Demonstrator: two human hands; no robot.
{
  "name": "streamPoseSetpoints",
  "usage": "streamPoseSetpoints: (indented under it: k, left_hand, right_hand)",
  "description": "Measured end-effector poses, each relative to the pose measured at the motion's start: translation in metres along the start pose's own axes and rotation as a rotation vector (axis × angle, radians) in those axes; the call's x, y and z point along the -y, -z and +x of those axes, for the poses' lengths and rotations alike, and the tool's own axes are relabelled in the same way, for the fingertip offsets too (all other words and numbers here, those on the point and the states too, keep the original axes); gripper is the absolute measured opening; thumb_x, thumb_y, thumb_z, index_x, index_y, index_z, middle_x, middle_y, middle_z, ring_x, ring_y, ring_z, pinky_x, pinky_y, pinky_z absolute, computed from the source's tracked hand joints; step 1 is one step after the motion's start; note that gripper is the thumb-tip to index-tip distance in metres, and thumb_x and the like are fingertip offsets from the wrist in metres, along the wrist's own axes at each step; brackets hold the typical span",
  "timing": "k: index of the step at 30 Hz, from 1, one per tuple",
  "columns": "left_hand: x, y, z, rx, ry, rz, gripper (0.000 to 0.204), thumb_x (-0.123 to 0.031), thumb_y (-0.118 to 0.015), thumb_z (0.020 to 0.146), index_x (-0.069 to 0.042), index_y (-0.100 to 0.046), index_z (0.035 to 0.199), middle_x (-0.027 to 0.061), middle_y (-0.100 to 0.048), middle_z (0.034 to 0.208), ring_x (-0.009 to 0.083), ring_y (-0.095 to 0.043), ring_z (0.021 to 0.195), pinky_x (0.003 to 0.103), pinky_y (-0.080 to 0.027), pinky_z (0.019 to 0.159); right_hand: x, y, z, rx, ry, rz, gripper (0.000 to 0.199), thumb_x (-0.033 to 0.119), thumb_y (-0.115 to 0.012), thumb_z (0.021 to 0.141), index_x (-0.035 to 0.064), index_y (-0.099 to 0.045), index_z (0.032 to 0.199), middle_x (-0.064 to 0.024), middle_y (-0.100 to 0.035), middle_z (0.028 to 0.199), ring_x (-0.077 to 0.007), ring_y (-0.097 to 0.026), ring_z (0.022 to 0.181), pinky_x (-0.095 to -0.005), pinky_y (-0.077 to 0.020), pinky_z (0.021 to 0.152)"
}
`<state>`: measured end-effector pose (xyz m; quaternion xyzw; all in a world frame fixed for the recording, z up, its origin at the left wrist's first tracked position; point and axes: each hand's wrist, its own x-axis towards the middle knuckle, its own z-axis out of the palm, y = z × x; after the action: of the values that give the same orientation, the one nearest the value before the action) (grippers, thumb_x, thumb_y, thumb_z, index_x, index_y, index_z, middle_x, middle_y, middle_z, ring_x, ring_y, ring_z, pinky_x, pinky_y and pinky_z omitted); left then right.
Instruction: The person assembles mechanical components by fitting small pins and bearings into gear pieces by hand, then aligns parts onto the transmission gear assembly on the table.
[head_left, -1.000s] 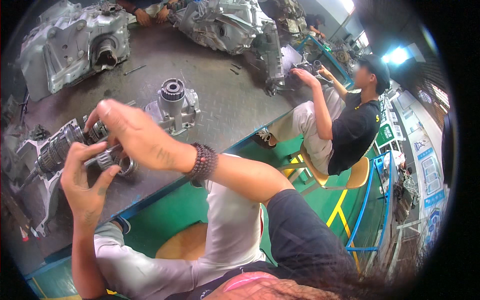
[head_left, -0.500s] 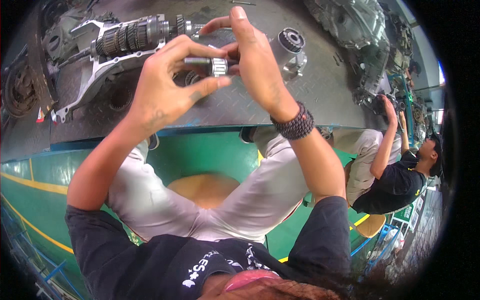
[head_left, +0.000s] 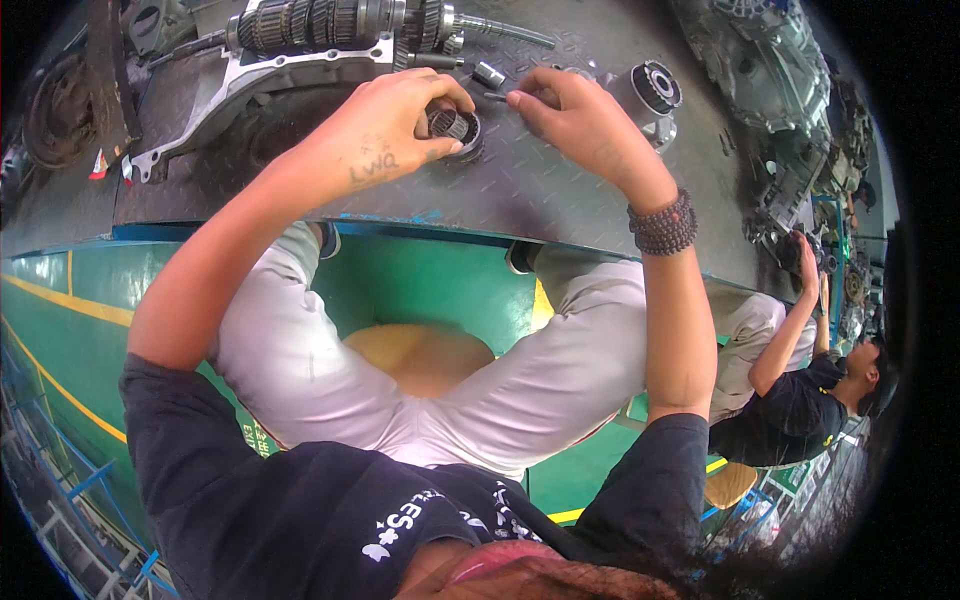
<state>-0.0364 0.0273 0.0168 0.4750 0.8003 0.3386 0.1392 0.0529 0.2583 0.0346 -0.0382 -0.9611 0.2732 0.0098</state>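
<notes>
My left hand (head_left: 395,118) curls its thumb and fingers around a caged needle roller bearing (head_left: 447,123). Just beside and partly behind that bearing, a dark toothed ring (head_left: 472,142) rests on the metal bench top. Further right, my right hand (head_left: 585,118) is closed in a pinch, low over the bench. A slim dark metal pin (head_left: 495,97) pokes out at its fingertips; the rest of it is hidden by the fingers. Near those fingertips lies a small shiny metal cylinder (head_left: 488,75).
An open gearbox housing (head_left: 190,125) carrying a gear shaft (head_left: 310,28) lies at the back left. A silver cylindrical part (head_left: 652,90) stands right of my right hand. Larger castings (head_left: 770,60) fill the far right, where another person (head_left: 800,390) works. The bench edge (head_left: 430,226) runs before my knees.
My hands, together around a threaded shaft with the roller bearing on it, have parted and lowered to the bench. The bearing stays in my left hand; my right hand has moved right.
</notes>
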Motion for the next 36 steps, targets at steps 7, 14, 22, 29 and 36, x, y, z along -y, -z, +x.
streamPoseSetpoints:
  k: [7,14,22,29,36]
  left_hand:
    - [0.041,-0.028,0.015,-0.048,-0.083,0.237,0.037,-0.027,-0.074,0.093,-0.010,-0.067,0.125,0.0117,-0.063,0.107,0.0279,-0.063,0.086,0.039,-0.053,0.080]
    - [0.013,-0.028,0.015,-0.004,-0.389,0.512,0.030,-0.026,-0.072,0.091,-0.014,-0.070,0.119,0.0072,-0.064,0.112,0.0288,-0.064,0.100,0.039,-0.054,0.088]
    - [-0.004,-0.045,0.018,0.207,-0.497,0.687,0.044,-0.041,-0.074,0.088,-0.011,-0.068,0.121,0.0084,-0.062,0.125,0.0301,-0.055,0.119,0.044,-0.045,0.105]
    - [0.024,-0.029,0.018,0.047,-0.332,0.583,0.063,-0.031,-0.073,0.092,-0.013,-0.050,0.148,0.0144,-0.052,0.144,0.0377,-0.051,0.134,0.047,-0.044,0.112]
    - [0.036,-0.030,0.022,0.196,-0.201,0.491,0.063,-0.034,-0.073,0.093,-0.013,-0.050,0.148,0.0153,-0.055,0.141,0.0368,-0.056,0.127,0.044,-0.047,0.109]
  right_hand:
    - [-0.020,-0.024,0.004,0.034,0.089,-0.136,0.030,0.028,-0.062,0.098,0.0038,-0.072,0.112,-0.0247,-0.073,0.099,-0.0432,-0.070,0.096,-0.0501,-0.0556,0.084]
    - [-0.012,-0.016,0.003,-0.195,0.063,-0.161,0.029,0.025,-0.056,0.100,-0.0004,-0.070,0.106,-0.0255,-0.070,0.087,-0.0425,-0.069,0.084,-0.0505,-0.0540,0.078]
    - [-0.002,-0.008,-0.003,-0.161,0.007,-0.096,0.027,0.022,-0.056,0.099,-0.0003,-0.071,0.106,-0.0280,-0.071,0.095,-0.0452,-0.069,0.093,-0.0529,-0.0547,0.085]
    - [-0.001,-0.001,-0.006,-0.173,-0.087,-0.084,0.026,0.020,-0.056,0.099,-0.0003,-0.070,0.107,-0.0278,-0.071,0.095,-0.0454,-0.069,0.094,-0.0531,-0.0547,0.085]
    - [-0.009,-0.010,-0.004,-0.240,-0.033,-0.060,0.026,0.021,-0.056,0.099,-0.0008,-0.068,0.105,-0.0281,-0.071,0.094,-0.0452,-0.069,0.093,-0.0526,-0.0552,0.085]
